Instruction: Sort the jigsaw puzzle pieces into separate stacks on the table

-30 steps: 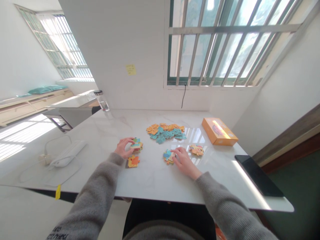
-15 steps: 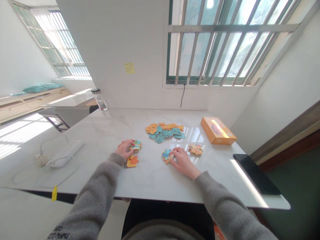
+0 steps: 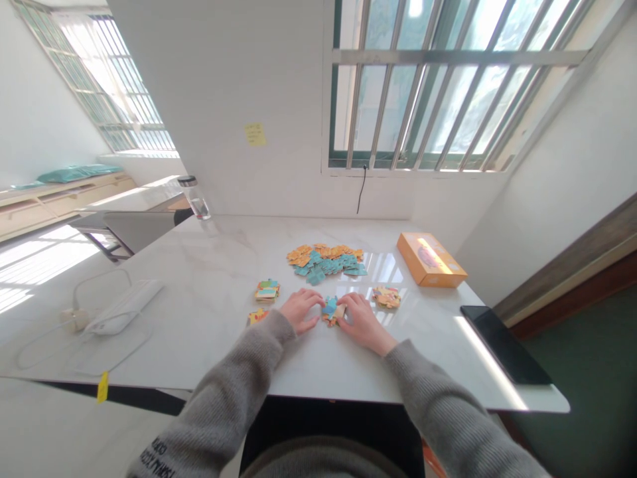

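A white marble table (image 3: 164, 279) fills the lower view, beneath a barred window (image 3: 423, 86) and a wall with a yellow sticky note (image 3: 255, 134). Both hands work close together at the near middle of the table, with grey sleeves running in from the bottom edge. Between them lies a small puzzle cluster (image 3: 330, 311), blue and orange with a pale piece at its right edge. The left hand (image 3: 300, 311) is empty and loosely curled, its fingertips just beside the cluster. The right hand (image 3: 362, 322) rests with its fingers on the cluster's right side, narrow and close in, though whether it grips a piece I cannot tell. Farther out, a large pile of orange and teal pieces (image 3: 323, 262) lies beyond the hands, and a small cluster (image 3: 387, 297) sits to the right. To the left stands a stack (image 3: 267, 290), with an orange piece (image 3: 257, 317) nearly touching the left sleeve — partly hidden by it. An orange box (image 3: 430, 260) and a black tablet (image 3: 505, 345) lie at the right, while a glass bottle (image 3: 196, 199) stands at the far corner. The hands hide part of the cluster, so its exact pieces are hard to make out.
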### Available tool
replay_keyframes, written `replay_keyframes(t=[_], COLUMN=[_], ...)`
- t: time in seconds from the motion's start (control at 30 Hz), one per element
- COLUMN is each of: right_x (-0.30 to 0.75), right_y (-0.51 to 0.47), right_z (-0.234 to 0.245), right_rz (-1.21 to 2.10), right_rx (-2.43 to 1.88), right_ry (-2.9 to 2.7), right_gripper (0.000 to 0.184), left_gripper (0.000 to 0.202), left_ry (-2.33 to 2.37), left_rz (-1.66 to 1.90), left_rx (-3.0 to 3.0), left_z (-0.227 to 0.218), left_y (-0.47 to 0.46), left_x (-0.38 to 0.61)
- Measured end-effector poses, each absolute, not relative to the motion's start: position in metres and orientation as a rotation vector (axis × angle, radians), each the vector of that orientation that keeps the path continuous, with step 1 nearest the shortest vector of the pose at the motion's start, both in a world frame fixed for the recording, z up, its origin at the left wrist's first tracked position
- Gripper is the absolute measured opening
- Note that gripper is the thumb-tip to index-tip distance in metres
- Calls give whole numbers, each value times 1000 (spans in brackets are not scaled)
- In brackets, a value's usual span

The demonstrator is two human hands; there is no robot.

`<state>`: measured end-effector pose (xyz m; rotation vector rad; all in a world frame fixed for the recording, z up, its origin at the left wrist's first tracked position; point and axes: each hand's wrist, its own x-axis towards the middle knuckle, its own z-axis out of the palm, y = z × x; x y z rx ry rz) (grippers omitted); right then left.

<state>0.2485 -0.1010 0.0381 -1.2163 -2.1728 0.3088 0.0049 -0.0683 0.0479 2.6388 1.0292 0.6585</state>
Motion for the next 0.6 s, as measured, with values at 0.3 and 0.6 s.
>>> replay_keyframes(t=[0.3,0.6], right_x=[249,250], right_y=[-101,-101], right_z=[38,41], right_rz=[313,357], right_rx=[-1226,-1153], right_ry=[-2179,-2100], right_gripper=[31,32], left_gripper=[30,31], left_ry=[1087,1059], left_rz=[646,761], left_rx=[2592,2585], left_z=[31,42], left_y=[-56,-64], left_x=[27,30])
